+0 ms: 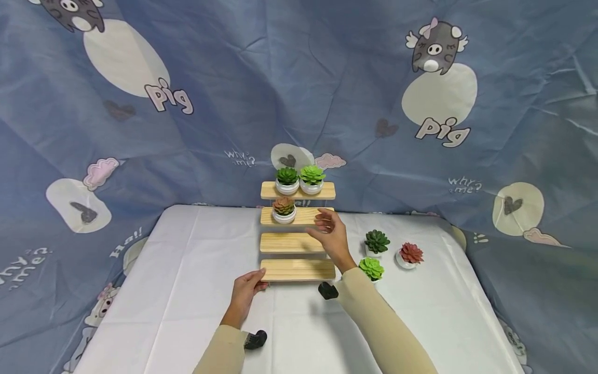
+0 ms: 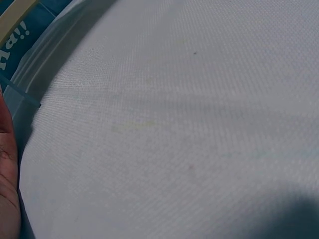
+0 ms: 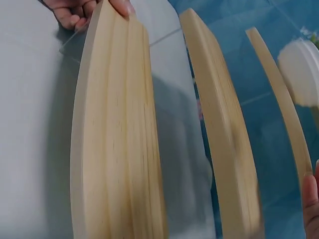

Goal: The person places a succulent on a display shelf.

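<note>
A tiered wooden shelf stand with several pale boards [image 1: 298, 270] stands on the table. My left hand [image 1: 245, 292] grips the left end of its lowest board, thumb on top and fingers underneath, also seen in the right wrist view. My right hand [image 1: 333, 238], fingers loosely bent and holding nothing, is at the right end of the second board from the top [image 1: 306, 214]. On that board's left part sits a brownish-orange potted succulent [image 1: 283, 206]. The top board carries a dark green potted succulent [image 1: 287, 180] and a bright green one [image 1: 312, 179].
Right of the stand, a dark green succulent [image 1: 376, 242], a red one [image 1: 411, 253] and a bright green one [image 1: 371, 268] stand in white pots on the white tablecloth [image 1: 196, 291]. A blue patterned curtain [image 1: 299, 93] hangs behind the table.
</note>
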A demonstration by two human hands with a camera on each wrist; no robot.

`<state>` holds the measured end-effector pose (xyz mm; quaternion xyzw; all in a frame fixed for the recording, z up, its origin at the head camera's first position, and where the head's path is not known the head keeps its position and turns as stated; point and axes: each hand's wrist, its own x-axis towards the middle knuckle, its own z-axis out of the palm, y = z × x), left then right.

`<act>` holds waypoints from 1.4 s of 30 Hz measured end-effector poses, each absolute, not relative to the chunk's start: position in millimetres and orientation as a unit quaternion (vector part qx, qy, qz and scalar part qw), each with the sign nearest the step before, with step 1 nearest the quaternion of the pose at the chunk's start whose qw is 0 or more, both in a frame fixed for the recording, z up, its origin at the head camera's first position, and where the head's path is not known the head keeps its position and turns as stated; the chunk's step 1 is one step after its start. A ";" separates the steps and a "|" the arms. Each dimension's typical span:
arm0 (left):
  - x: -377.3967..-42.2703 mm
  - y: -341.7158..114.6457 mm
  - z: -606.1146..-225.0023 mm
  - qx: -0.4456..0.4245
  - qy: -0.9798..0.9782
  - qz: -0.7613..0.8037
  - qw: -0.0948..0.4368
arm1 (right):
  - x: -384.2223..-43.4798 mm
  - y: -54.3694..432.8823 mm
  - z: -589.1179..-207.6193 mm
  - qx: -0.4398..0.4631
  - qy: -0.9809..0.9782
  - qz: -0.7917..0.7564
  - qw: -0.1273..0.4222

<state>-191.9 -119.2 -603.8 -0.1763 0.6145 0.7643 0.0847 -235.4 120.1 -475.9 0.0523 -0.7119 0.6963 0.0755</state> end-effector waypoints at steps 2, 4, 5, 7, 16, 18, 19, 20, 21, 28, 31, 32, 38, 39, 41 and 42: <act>-190.7 -120.1 -598.7 -0.174 0.616 0.763 0.088 | -228.3 124.6 -470.0 0.048 -0.718 0.690 0.077; -188.9 -121.2 -593.3 -0.169 0.617 0.762 0.094 | -221.9 129.1 -465.4 0.045 -0.722 0.686 0.081; -188.7 -121.7 -592.4 -0.169 0.617 0.763 0.096 | -219.4 131.6 -464.6 0.044 -0.721 0.687 0.085; -188.3 -122.4 -591.5 -0.169 0.617 0.762 0.101 | -218.4 137.9 -469.1 0.038 -0.719 0.688 0.090; -190.2 -122.5 -600.2 -0.177 0.623 0.757 0.086 | -219.5 171.0 -500.7 0.022 -0.726 0.677 0.115; -189.6 -121.8 -599.4 -0.177 0.623 0.757 0.087 | -217.3 180.9 -505.6 0.017 -0.739 0.664 0.113; -189.5 -121.3 -599.1 -0.176 0.622 0.758 0.088 | -215.5 186.1 -506.4 0.016 -0.747 0.656 0.111; -189.4 -120.7 -599.0 -0.175 0.622 0.758 0.090 | -213.7 191.8 -507.3 0.015 -0.757 0.644 0.107; -189.3 -120.1 -598.9 -0.174 0.621 0.759 0.092 | -211.4 197.6 -507.8 0.015 -0.768 0.632 0.102; -189.2 -117.8 -600.6 -0.176 0.618 0.760 0.097 | -196.4 233.6 -518.1 -0.015 -0.797 0.601 0.056; -189.6 -118.3 -602.5 -0.177 0.617 0.761 0.092 | -188.9 242.8 -523.5 -0.019 -0.787 0.615 0.053; -189.8 -118.4 -602.9 -0.177 0.616 0.762 0.090 | -186.4 245.6 -525.9 -0.014 -0.784 0.618 0.052; -190.8 -118.6 -601.9 -0.171 0.610 0.769 0.085 | -168.2 256.7 -542.9 -0.013 -0.778 0.626 0.055; -191.0 -118.5 -601.8 -0.170 0.610 0.769 0.086 | -165.5 257.8 -546.4 -0.017 -0.778 0.625 0.058; -191.3 -118.8 -601.7 -0.172 0.611 0.768 0.087 | -161.3 259.1 -553.7 -0.026 -0.777 0.625 0.064; -191.5 -119.0 -601.8 -0.176 0.611 0.767 0.087 | -159.5 259.1 -556.8 -0.030 -0.779 0.624 0.065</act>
